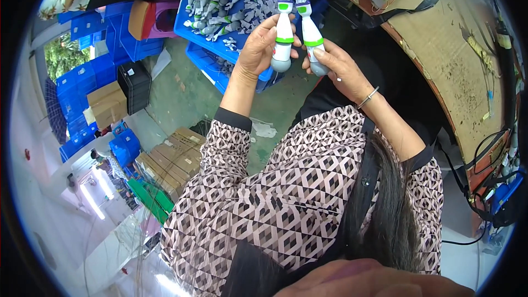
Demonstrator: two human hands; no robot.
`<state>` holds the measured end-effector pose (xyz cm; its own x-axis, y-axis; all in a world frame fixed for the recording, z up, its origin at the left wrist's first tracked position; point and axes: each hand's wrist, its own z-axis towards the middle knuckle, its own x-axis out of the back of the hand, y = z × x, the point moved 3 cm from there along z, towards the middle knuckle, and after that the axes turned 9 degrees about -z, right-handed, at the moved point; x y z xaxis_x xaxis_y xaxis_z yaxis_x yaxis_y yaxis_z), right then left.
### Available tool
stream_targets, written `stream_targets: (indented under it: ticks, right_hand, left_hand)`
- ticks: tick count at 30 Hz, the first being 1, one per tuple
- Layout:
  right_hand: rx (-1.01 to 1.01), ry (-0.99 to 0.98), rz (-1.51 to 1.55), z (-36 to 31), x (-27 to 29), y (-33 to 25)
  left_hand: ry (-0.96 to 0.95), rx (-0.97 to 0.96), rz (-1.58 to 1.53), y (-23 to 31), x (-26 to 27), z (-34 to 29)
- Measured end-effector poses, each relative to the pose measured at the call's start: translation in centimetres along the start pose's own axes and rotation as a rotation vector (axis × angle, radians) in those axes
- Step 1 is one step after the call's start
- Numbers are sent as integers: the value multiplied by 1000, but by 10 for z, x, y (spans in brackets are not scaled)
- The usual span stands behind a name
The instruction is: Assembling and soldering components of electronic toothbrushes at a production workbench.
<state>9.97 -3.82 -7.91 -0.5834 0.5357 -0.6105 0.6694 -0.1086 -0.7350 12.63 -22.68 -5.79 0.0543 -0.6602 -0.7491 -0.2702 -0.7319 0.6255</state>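
Observation:
My left hand is closed around a white toy arm with a green band, a grey ball end and a small toy hand at its far end. In my right hand is a matching toy arm, gripped near its grey end. The two arms stand side by side, ball ends toward me and toy hands away. Beyond them sits a blue bin with a pile of similar toy arms on its left and many small white and grey pieces on its right.
Under the bin is another blue bin. A worn wooden table curves along the right, with cables at its edge. Blue crates, a black crate and cardboard boxes stand to the left on a green floor.

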Motion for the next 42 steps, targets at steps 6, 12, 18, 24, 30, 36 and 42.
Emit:
stream_targets:
  ticks: [6, 12, 18, 24, 30, 36, 42]
  right_hand:
    - [36, -10, -42, -1, -1, -3]
    - [43, -6, -51, -1, -1, -4]
    - [31, -24, -23, 0, 0, -1]
    - [71, -76, 75, -1, 2, 1]
    - [53, -71, 50, 0, 1, 1]
    - [67, -5, -86, 0, 0, -2]
    - [73, 28, -142, -1, -2, -1]
  left_hand:
    - [41, -39, -20, -2, -2, 1]
    - [24, -48, -50, -3, 0, 1]
    - [-7, -64, -38, -1, -4, 1]
    - [-19, -57, -29, 0, -5, 2]
    - [-27, -66, -50, -2, -2, 2]
    - [-8, -61, -50, -4, 0, 3]
    - [25, -55, -52, -5, 4, 1]
